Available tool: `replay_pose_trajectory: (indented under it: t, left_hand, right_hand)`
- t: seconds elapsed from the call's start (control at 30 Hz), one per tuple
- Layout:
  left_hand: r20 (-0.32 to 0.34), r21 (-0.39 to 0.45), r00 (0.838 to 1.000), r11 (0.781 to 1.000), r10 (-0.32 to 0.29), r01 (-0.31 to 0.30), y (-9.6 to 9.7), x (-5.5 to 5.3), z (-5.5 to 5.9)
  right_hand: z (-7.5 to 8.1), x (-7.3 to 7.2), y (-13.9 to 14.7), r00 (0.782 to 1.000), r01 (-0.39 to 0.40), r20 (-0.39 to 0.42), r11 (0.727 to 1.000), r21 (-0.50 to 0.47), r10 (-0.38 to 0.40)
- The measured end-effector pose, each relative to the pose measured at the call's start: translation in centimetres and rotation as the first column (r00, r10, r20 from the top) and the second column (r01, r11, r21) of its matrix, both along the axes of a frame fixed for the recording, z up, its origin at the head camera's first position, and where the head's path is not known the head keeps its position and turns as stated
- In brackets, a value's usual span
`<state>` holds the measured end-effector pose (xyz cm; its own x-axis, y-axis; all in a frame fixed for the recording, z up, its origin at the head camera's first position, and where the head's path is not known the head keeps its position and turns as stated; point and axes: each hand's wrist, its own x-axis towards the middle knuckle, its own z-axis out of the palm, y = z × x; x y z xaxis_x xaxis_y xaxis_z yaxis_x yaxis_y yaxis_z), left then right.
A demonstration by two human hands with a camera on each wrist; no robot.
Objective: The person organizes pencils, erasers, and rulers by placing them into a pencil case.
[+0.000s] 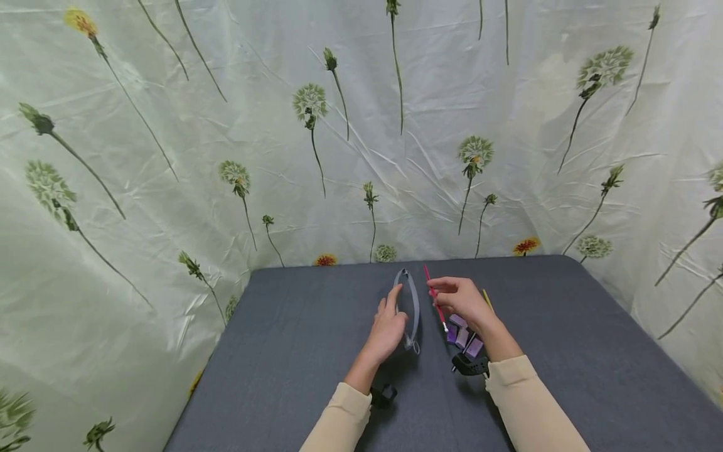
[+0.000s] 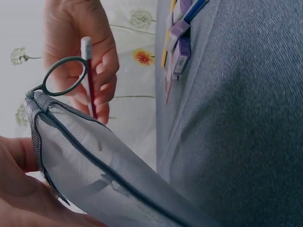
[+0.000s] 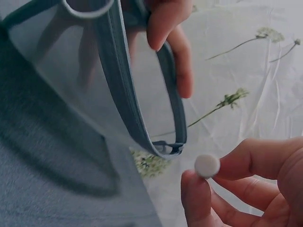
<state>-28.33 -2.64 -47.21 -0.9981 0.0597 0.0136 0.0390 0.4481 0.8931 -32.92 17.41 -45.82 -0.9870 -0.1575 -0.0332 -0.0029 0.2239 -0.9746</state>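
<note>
My left hand (image 1: 386,329) holds a grey mesh zip pouch (image 2: 104,156) upright above the table, its fingers at the rim. In the right wrist view the pouch (image 3: 113,71) has its zip undone and its mouth gapes. A pull ring (image 2: 65,75) hangs at one end. To the right of the pouch, my right hand (image 1: 464,301) pinches a red pencil (image 1: 440,314) between thumb and fingers. The pencil's white eraser end (image 3: 207,165) points toward me. Pencil and pouch are apart.
Several small purple-and-white blocks (image 1: 462,338) lie on the dark grey table (image 1: 305,351) below my right hand. A yellow pencil (image 1: 487,300) and a blue stick-like item (image 2: 195,10) lie with them. A flower-print curtain (image 1: 271,157) hangs behind the table.
</note>
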Motion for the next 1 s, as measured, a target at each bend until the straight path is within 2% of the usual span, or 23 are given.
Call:
replay_pose_trajectory:
  t: [0.3, 0.5, 0.8, 1.0]
  left_hand:
    - [-0.02, 0.11, 1.0, 0.994, -0.015, 0.017, 0.0, 0.0, -0.2]
    - [-0.045, 0.147, 0.999, 0.989, -0.008, 0.014, 0.0, 0.1, 0.5]
    - [-0.044, 0.131, 0.999, 0.991, -0.02, 0.026, 0.3, 0.4, 0.8]
    - [-0.037, 0.11, 0.999, 0.994, -0.017, 0.021, 0.5, 0.6, 0.6]
  right_hand:
    - [1.8, 1.1, -0.8, 0.997, -0.08, -0.014, 0.997, 0.013, 0.081]
    - [2.8, 1.2, -1.4, 0.991, -0.129, -0.025, 0.991, 0.018, 0.13]
    - [2.7, 1.3, -2.2, 0.982, -0.183, -0.048, 0.983, 0.031, 0.184]
    - [2.4, 1.5, -2.4, 0.983, -0.174, -0.054, 0.985, 0.015, 0.175]
